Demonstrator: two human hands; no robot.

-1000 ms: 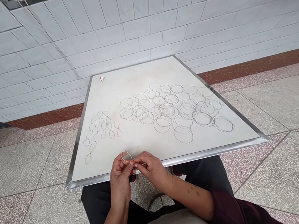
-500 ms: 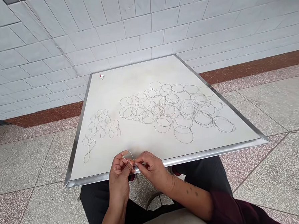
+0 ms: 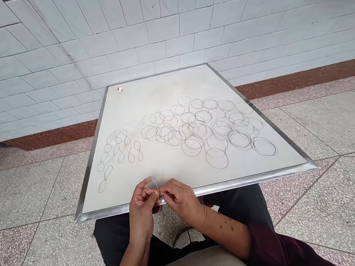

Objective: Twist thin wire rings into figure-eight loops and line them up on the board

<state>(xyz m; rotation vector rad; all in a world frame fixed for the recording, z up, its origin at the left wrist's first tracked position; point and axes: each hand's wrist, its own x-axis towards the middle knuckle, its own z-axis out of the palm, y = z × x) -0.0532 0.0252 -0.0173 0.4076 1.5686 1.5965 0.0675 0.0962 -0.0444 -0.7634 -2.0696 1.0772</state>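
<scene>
A thin wire loop (image 3: 154, 181) is pinched in my left hand (image 3: 144, 202), its arc standing up between thumb and fingers. Close beside it, my right hand (image 3: 178, 198) pinches at the loop's right side, and the fingertips of both hands nearly meet. What exactly the right fingertips grip is too small to make out fully. Both hands are over the near edge of the white table (image 3: 164, 164). To the left lie several wires twisted into figure-eights (image 3: 138, 150). Many round wire rings (image 3: 192, 145) overlap across the middle and right of the tabletop.
A metal trim (image 3: 237, 181) borders the table. Near its far left corner sits a small white and red object (image 3: 120, 90). Behind the table rises a white tiled wall (image 3: 164, 37). My legs are under the near edge, above a speckled floor (image 3: 67, 242).
Both hands keep their pinch on the wire loop with barely any movement. The whole view has shifted slightly.
</scene>
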